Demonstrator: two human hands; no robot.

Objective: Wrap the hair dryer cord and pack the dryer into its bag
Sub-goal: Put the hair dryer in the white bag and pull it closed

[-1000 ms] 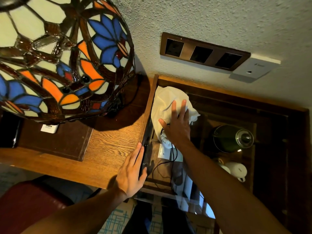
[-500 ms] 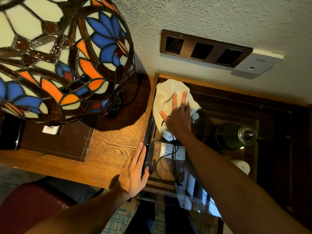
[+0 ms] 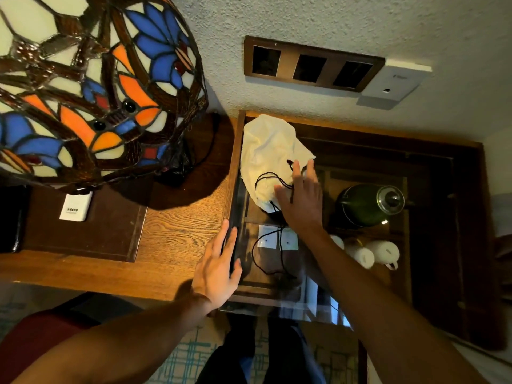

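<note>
A cream cloth drawstring bag lies bulging at the back left of a glass-topped wooden side table. Its black drawstring loops over the front of the bag, and more black cord trails toward me. The hair dryer itself is not visible. My right hand hovers flat with spread fingers at the bag's front right edge, holding nothing. My left hand rests open along the table's left rim, next to the wooden desk.
A large stained-glass lamp overhangs the desk at the left. Under the glass sit a green bottle and white cups. A brown outlet panel and a white wall box are on the wall behind.
My right hand has lifted off the middle of the bag and shifted right and toward me, uncovering the drawstring loops. The left hand has stayed on the table's rim.
</note>
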